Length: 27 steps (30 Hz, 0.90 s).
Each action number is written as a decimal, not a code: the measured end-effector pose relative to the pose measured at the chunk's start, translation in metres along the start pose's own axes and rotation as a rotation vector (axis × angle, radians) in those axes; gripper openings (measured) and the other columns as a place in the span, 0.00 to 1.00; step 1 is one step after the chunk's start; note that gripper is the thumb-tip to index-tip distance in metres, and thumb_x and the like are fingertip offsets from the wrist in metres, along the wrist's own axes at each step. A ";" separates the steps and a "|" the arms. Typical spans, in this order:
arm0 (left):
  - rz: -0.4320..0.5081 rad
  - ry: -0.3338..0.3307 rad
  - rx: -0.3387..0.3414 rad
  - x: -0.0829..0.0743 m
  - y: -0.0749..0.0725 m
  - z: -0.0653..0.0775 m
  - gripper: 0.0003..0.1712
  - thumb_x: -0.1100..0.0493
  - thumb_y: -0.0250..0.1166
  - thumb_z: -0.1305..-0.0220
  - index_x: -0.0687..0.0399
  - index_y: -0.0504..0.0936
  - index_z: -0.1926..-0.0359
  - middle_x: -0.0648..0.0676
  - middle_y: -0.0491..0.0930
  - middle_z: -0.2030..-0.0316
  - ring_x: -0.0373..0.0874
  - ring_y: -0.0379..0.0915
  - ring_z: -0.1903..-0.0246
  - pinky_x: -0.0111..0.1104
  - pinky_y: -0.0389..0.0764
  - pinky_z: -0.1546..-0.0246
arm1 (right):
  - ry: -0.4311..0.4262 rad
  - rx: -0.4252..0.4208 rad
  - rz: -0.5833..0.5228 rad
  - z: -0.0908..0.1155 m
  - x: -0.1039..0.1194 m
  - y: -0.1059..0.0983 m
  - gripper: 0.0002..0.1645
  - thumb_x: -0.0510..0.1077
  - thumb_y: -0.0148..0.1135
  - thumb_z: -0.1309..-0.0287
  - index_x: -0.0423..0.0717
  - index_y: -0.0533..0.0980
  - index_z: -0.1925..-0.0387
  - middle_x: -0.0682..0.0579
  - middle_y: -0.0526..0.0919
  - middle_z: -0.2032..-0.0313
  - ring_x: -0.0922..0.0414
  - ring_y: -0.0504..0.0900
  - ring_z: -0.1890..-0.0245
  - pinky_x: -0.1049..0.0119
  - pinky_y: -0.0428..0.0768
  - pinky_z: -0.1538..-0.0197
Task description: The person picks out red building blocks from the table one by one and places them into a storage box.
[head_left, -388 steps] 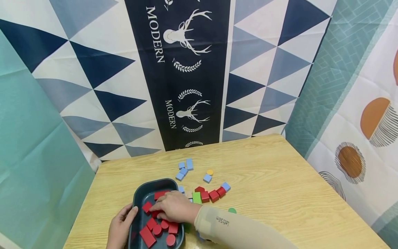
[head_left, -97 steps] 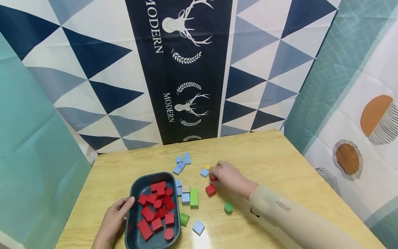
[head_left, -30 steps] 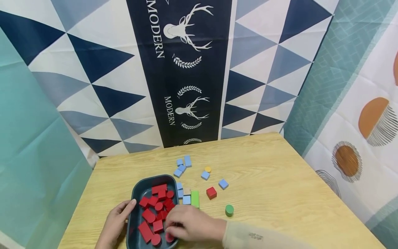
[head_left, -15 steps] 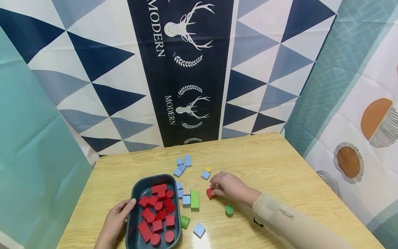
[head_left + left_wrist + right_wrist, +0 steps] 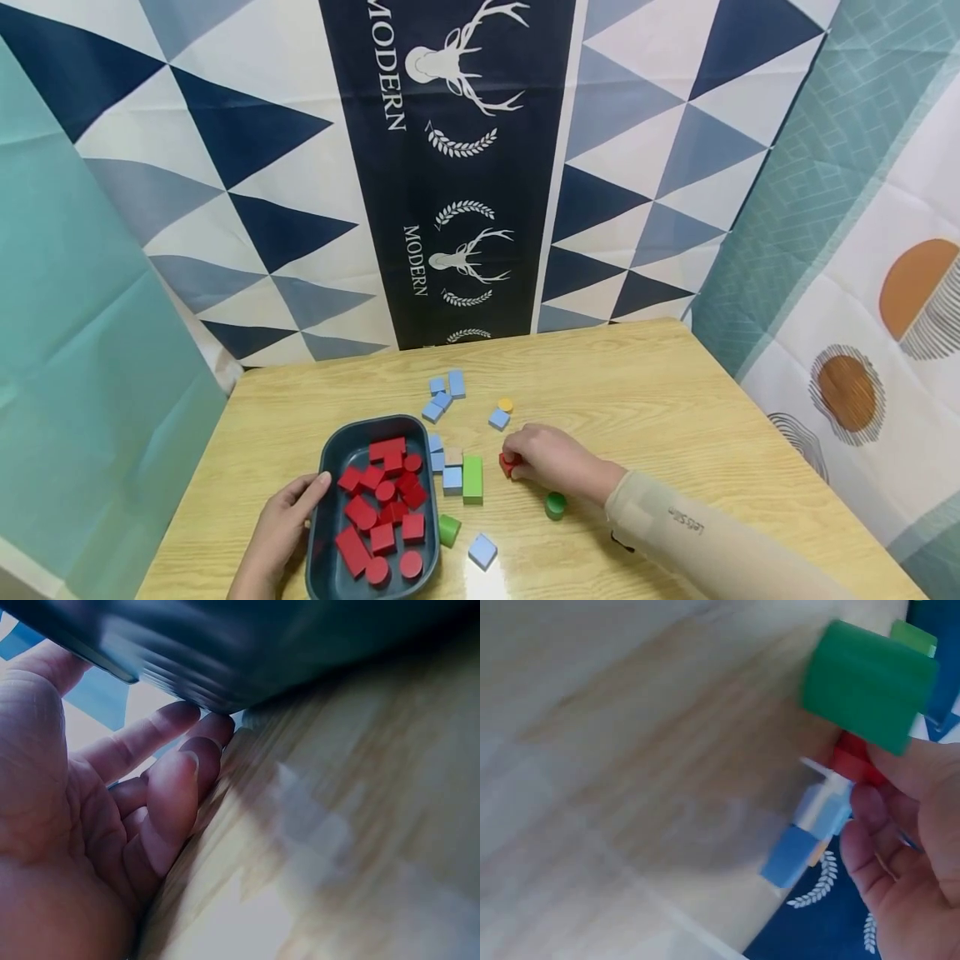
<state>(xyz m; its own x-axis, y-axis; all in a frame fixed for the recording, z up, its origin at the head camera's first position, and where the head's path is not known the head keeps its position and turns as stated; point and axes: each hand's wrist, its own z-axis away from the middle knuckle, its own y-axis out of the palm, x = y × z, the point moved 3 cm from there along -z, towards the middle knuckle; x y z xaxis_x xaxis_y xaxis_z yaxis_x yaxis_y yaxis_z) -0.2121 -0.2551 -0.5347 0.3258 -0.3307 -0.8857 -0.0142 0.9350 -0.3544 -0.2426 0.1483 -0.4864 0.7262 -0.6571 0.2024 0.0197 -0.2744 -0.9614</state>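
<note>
In the head view, a dark blue-green tray (image 5: pixel 328 450) stands at the front left with several red blocks (image 5: pixel 362 512) in it. My left hand (image 5: pixel 281 529) holds the tray's left side, thumb at the rim. The left wrist view shows its other fingers curled against the tray's underside. To the right of the tray, my right hand (image 5: pixel 558 462) grips a red block (image 5: pixel 506 467) on the table between thumb and fingers. In the right wrist view this red block (image 5: pixel 853 759) is partly hidden behind a green cylinder (image 5: pixel 870 686).
Between tray and right hand lie a light green block (image 5: pixel 472 481), a green half-round piece (image 5: pixel 448 530), a natural wood block (image 5: pixel 453 456) and several blue blocks (image 5: pixel 452 478). Farther back are more blue blocks (image 5: pixel 457 384) and a yellow disc (image 5: pixel 506 405). Patterned cloth hangs behind the table.
Red blocks that lay right of the light green block are now in the tray. One second ago my right hand was over the tray's right side; it has moved right to the red block.
</note>
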 end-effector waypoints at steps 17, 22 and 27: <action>0.019 0.015 -0.002 0.000 0.000 -0.001 0.44 0.28 0.58 0.38 0.60 0.76 0.39 0.60 0.78 0.50 0.48 0.73 0.60 0.36 0.78 0.63 | -0.261 -0.002 -0.225 -0.051 0.134 -0.020 0.09 0.54 0.67 0.38 0.57 0.79 0.60 0.69 0.78 0.66 0.74 0.69 0.67 0.81 0.72 0.61; 0.013 0.005 -0.002 -0.001 0.001 0.000 0.44 0.28 0.58 0.38 0.61 0.76 0.39 0.59 0.79 0.50 0.48 0.72 0.60 0.36 0.77 0.63 | -0.303 0.149 -0.237 -0.056 0.156 0.005 0.09 0.54 0.66 0.37 0.59 0.79 0.57 0.72 0.79 0.65 0.79 0.66 0.67 0.84 0.69 0.59; 0.013 -0.002 -0.007 -0.001 0.001 0.001 0.45 0.27 0.58 0.39 0.60 0.76 0.39 0.59 0.79 0.51 0.48 0.72 0.60 0.35 0.77 0.63 | -0.242 0.177 -0.196 -0.063 0.159 0.017 0.08 0.52 0.67 0.38 0.60 0.79 0.58 0.72 0.78 0.69 0.79 0.68 0.71 0.83 0.70 0.60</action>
<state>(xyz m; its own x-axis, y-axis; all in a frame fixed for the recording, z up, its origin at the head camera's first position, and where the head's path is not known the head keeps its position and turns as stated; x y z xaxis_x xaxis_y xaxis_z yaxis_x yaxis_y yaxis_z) -0.2120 -0.2537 -0.5336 0.3274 -0.3180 -0.8897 -0.0248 0.9384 -0.3446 -0.1700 -0.0045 -0.4589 0.8381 -0.4131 0.3563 0.2780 -0.2386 -0.9305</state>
